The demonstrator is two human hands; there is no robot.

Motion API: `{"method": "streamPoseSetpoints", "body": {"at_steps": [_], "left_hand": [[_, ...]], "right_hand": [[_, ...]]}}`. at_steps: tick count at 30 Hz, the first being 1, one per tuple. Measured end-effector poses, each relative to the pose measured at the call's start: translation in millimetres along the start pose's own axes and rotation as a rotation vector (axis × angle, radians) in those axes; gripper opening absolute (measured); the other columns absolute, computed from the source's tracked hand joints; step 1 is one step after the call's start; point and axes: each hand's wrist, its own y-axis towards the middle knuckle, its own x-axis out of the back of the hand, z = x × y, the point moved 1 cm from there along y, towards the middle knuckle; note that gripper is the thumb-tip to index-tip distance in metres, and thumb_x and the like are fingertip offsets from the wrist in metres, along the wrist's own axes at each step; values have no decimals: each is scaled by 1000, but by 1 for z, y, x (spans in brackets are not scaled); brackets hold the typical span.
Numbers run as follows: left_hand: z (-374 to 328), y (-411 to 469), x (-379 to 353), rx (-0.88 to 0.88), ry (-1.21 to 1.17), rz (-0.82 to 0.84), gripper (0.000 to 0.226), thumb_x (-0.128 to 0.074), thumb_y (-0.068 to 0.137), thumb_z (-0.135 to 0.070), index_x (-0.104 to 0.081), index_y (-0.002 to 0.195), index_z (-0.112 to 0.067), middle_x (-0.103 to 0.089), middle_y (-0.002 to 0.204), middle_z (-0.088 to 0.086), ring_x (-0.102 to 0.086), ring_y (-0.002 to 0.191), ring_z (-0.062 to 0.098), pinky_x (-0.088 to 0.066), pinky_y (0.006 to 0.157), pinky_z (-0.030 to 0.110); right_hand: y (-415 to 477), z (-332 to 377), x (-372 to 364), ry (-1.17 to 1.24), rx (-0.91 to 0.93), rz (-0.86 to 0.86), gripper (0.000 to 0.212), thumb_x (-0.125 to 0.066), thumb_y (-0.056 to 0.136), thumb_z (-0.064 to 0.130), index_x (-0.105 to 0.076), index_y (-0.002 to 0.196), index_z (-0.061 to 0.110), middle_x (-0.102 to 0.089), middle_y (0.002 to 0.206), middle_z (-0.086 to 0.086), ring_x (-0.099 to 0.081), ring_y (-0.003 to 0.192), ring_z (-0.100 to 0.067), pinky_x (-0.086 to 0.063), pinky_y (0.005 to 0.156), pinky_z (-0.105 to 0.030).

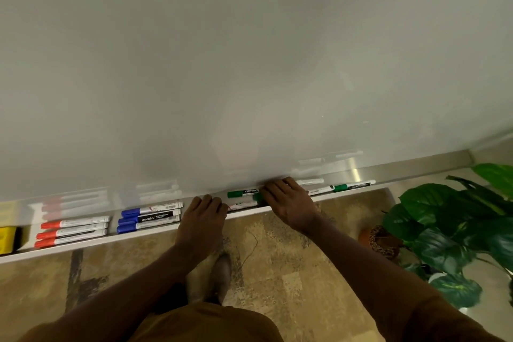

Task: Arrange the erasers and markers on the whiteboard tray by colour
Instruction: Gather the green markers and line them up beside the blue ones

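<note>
We face a whiteboard [249, 50] that fills most of the view, grey-white and bare, with faint reflections of the markers low on its surface. Along its lower edge runs the tray [83, 248], a narrow white ledge crossing from near left to far right. Below it we see a mottled tan floor [291, 258], and at right a leafy green plant [449, 219] with a brown pot [380, 241] beside it. On the tray's far-left end sits a yellow eraser [7, 240] with a dark side. Right of it lie three red-capped markers [72, 230], side by side, caps pointing left. Next come three blue-capped markers [150, 216], also grouped, caps left. Our left hand [202, 219] rests just right of the blue group, fingers curled down over the tray's front edge; we cannot tell whether it grips anything. Our right hand [288, 201] lies palm down over the tray, fingers together and pressed on a green-capped marker [243, 192] whose cap points left. A pale marker [243, 205] lies between the two hands. Right of the right hand rest a white marker [309, 181], another white one [319, 190], and a green-capped one [354, 185] farthest right.
</note>
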Motion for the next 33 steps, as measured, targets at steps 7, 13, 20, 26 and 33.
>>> {"method": "streamPoseSetpoints", "body": {"at_steps": [7,13,20,26,33], "left_hand": [[5,-1,1,-23,19,28,33,-89,59,-2,-79,91,-4,-72,90,14,-70,85,35,-57,73,45],[-1,3,1,-37,33,54,34,-89,57,-2,-77,88,-2,-70,89,17,-69,85,38,-58,71,46],[-5,20,2,-116,-6,77,35,-99,53,-9,-75,79,-5,-69,86,17,-70,85,42,-59,72,49],[-14,29,14,-169,-69,61,29,-97,59,-8,-75,77,-7,-68,83,13,-70,80,38,-59,66,43],[-34,49,13,-238,20,59,23,-57,104,-17,-76,116,-13,-70,117,7,-65,114,30,-55,88,41]], "right_hand": [[10,11,3,0,-79,-38,27,-48,107,17,-63,126,5,-70,121,-14,-64,111,-31,-52,98,-45],[7,20,25,25,-292,-99,29,-49,106,18,-60,131,7,-69,120,-11,-62,103,-28,-46,89,-41],[-16,36,69,49,-620,-191,38,-76,89,3,-68,126,10,-73,115,-9,-68,101,-26,-53,81,-38],[-32,66,105,60,-860,-242,36,-81,87,5,-74,122,9,-75,107,-7,-68,92,-22,-46,75,-31],[-49,104,114,90,-977,-267,25,-79,88,5,-76,112,12,-73,105,-4,-65,92,-20,-37,76,-26]]}}
